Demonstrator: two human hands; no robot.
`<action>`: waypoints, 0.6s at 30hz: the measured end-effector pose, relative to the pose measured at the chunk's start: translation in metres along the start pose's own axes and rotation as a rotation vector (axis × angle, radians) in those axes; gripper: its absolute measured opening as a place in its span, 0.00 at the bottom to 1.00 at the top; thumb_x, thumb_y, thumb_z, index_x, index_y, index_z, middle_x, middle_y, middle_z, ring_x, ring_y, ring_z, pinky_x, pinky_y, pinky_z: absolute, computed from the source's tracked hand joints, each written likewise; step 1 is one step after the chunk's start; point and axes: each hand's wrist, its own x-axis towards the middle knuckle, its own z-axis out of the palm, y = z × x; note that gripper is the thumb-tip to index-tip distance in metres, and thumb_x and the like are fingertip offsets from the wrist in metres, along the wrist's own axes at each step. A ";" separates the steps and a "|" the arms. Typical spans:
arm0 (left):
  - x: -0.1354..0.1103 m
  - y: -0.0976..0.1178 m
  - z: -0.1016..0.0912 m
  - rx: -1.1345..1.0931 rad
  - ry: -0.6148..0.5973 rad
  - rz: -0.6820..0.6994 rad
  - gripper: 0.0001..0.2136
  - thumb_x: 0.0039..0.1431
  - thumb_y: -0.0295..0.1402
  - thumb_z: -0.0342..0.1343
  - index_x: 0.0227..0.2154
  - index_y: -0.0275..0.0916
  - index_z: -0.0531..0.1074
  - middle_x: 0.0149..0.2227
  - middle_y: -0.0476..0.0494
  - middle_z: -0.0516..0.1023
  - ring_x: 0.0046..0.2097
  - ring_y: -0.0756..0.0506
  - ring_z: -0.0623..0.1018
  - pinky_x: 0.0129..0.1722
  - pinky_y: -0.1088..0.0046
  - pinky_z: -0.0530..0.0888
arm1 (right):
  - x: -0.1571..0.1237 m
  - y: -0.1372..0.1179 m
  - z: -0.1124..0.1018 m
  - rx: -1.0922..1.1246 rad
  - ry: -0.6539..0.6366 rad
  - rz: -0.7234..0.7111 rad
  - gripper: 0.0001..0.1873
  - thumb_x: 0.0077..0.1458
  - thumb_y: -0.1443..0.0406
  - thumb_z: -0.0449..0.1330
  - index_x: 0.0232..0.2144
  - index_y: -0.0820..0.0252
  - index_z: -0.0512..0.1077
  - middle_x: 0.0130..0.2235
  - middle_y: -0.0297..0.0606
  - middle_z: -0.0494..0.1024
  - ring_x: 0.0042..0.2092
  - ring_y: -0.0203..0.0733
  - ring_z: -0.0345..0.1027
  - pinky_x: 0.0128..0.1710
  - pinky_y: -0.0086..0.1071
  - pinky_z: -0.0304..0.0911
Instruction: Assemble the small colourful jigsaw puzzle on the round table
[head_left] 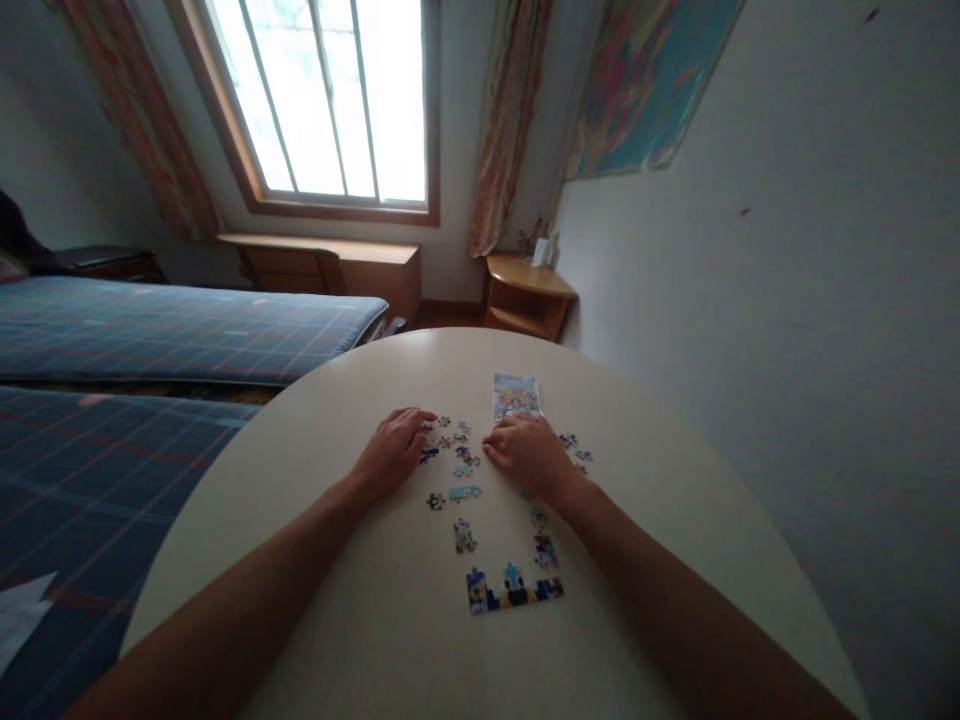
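Observation:
On the round table, my left hand (pixel 394 447) rests with its fingers stretched out at the left edge of a group of loose puzzle pieces (pixel 459 440). Its fingertips touch or hover over the outermost ones; I cannot tell which. My right hand (pixel 525 450) has thumb and fingers drawn together at the tips, with a small bit of what looks like a puzzle piece between them. Just beyond it lies a picture card (pixel 516 393), its near edge partly covered. Closer to me is a joined puzzle strip (pixel 516 590), with side pieces (pixel 464 536) standing apart above it.
More loose pieces (pixel 576 446) lie right of my right wrist. The cream table (pixel 360 620) has a curved edge. Beds with plaid covers (pixel 187 325) stand at the left, a wall (pixel 787 330) at the right, a corner shelf (pixel 529 275) behind.

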 end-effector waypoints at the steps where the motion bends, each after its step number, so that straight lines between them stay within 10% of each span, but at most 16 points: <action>1: 0.000 0.000 0.000 0.004 0.002 0.005 0.17 0.61 0.28 0.43 0.46 0.38 0.73 0.47 0.41 0.78 0.54 0.41 0.72 0.58 0.57 0.68 | -0.005 0.000 -0.001 -0.036 0.008 -0.047 0.11 0.64 0.64 0.57 0.37 0.56 0.80 0.41 0.42 0.82 0.46 0.48 0.72 0.50 0.43 0.61; 18: -0.034 0.079 0.002 -0.083 -0.222 0.314 0.21 0.61 0.26 0.47 0.56 0.44 0.69 0.56 0.43 0.75 0.59 0.41 0.70 0.62 0.52 0.64 | -0.069 0.038 -0.017 0.559 0.103 0.113 0.09 0.60 0.62 0.58 0.36 0.55 0.79 0.34 0.34 0.84 0.32 0.39 0.76 0.34 0.31 0.70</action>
